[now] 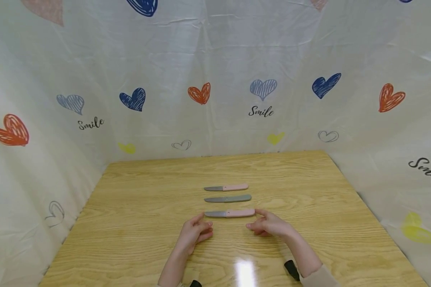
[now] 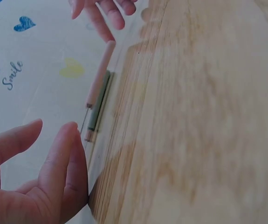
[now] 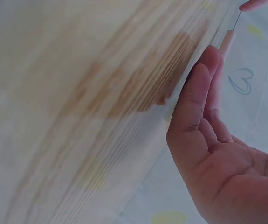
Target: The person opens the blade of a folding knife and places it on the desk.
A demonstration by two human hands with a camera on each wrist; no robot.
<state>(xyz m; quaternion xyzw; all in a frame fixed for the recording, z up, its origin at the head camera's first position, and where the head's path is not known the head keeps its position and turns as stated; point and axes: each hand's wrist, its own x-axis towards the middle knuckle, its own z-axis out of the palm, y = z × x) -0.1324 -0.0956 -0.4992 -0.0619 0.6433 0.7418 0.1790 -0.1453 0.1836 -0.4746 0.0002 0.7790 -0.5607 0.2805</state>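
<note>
Three small paring knives lie one behind another, blades to the left. The nearest has a pink handle (image 1: pixel 240 213); behind it is a knife with a grey-green handle (image 1: pixel 238 198), and farthest back another pink-handled knife (image 1: pixel 236 187). My left hand (image 1: pixel 194 233) has a fingertip right at the blade tip of the nearest knife, its thumb held apart. At the butt of that same knife's handle (image 2: pixel 101 74), the extended index finger of my right hand (image 1: pixel 269 225) touches the end. Neither hand curls round the knife.
The wood-grain table (image 1: pixel 147 195) spreads out around the knives. A white curtain (image 1: pixel 230 56) printed with hearts and "Smile" hangs behind it and along both sides. Black wrist straps (image 1: pixel 291 270) show below the hands.
</note>
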